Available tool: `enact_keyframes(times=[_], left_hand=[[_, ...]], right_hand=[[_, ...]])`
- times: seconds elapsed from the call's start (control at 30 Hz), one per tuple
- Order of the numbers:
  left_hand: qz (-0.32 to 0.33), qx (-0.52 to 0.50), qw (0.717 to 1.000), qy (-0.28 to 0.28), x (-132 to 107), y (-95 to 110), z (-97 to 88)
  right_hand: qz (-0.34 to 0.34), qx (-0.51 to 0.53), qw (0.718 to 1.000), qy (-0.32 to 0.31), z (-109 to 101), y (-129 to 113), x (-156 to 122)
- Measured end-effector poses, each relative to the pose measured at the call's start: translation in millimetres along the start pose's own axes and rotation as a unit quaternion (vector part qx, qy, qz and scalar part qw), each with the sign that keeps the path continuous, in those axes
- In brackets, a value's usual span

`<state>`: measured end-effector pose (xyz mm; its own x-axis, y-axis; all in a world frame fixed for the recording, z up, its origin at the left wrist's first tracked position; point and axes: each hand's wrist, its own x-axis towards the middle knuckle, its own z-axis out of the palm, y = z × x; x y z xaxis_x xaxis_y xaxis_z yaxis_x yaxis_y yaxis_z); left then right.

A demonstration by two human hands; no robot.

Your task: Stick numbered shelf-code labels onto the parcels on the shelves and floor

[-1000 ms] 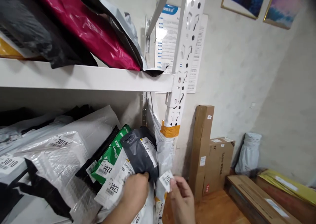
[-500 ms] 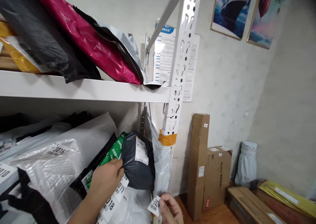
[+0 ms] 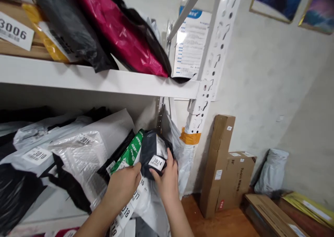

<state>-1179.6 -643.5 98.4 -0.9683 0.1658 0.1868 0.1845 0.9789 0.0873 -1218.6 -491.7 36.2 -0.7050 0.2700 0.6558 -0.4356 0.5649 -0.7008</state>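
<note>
A dark grey plastic mailer bag point(image 3: 147, 151) lies at the right end of the lower shelf, beside a green bag point(image 3: 132, 149). The white number label 3024 point(image 3: 157, 163) rests flat on the mailer's front. My right hand point(image 3: 167, 181) is around the mailer's right side, its thumb at the label's lower edge and its fingers over the bag. My left hand point(image 3: 125, 181) is closed at the bag's left edge; its fingertips are partly hidden. A strip of number labels point(image 3: 125, 212) runs down beside and beneath that hand.
A white shelf beam point(image 3: 104, 80) crosses above my hands, joining a perforated post point(image 3: 208, 80) wrapped with orange tape point(image 3: 190, 137). Bubble-wrapped parcel 3016 point(image 3: 83, 153) lies left. Cardboard boxes point(image 3: 217, 167) stand against the wall at right. A pink bag point(image 3: 125, 38) lies on the upper shelf.
My right hand has moved up with label 3024 from below the mailer onto its front. My left hand stays at the bag's edge. The view has shifted left and down.
</note>
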Motion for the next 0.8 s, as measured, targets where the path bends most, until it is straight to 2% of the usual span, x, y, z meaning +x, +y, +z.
enact_keyframes(times=[0.1,0.13,0.2,0.27,0.33,0.43,0.53,0.6,0.63,0.67,0.7,0.73,0.8], left_hand=[[-0.039,-0.083,0.995,0.047,-23.8,-12.3,1.7],[-0.05,-0.134,0.987,0.067,-33.3,-17.4,3.6],[-0.073,-0.25,0.96,0.101,-52.7,-27.0,10.2],[-0.111,-0.353,0.92,0.128,-70.4,-33.4,19.7],[-0.17,-0.43,0.873,0.153,-84.2,-35.4,30.5],[-0.239,-0.521,0.798,0.186,-97.0,-31.0,45.6],[-0.27,-0.585,0.733,0.219,-104.0,-19.8,57.4],[-0.287,-0.617,0.697,0.227,-108.3,-8.9,63.6],[-0.298,-0.63,0.68,0.227,-110.7,-2.5,66.6],[-0.309,-0.642,0.664,0.227,-113.5,4.4,69.6],[-0.321,-0.653,0.647,0.226,-116.5,11.8,72.8],[-0.335,-0.663,0.63,0.226,-119.8,19.5,76.2],[-0.365,-0.682,0.591,0.228,-126.9,35.0,83.4]], right_hand=[[-0.104,-0.058,0.99,0.078,-1.0,-0.8,-8.0],[-0.15,-0.071,0.983,0.079,-0.7,-0.9,-8.0],[-0.214,-0.103,0.971,0.032,1.1,-0.1,-3.1],[-0.219,-0.138,0.965,-0.035,4.0,2.4,6.5],[-0.207,-0.15,0.964,-0.067,6.2,6.6,16.0],[-0.218,-0.125,0.964,-0.082,3.9,13.1,18.4],[-0.231,-0.05,0.969,-0.07,-8.9,13.7,-4.9],[-0.202,0.054,0.975,-0.069,-22.0,9.3,-33.6],[-0.176,0.126,0.97,-0.113,-28.6,6.1,-49.7],[-0.132,0.198,0.949,-0.207,-34.6,2.6,-65.4],[-0.057,0.263,0.915,-0.3,-39.5,-0.9,-79.7],[0.017,0.316,0.875,-0.365,-42.9,-3.9,-91.8],[0.147,0.375,0.806,-0.434,-45.6,-7.2,-107.7]])
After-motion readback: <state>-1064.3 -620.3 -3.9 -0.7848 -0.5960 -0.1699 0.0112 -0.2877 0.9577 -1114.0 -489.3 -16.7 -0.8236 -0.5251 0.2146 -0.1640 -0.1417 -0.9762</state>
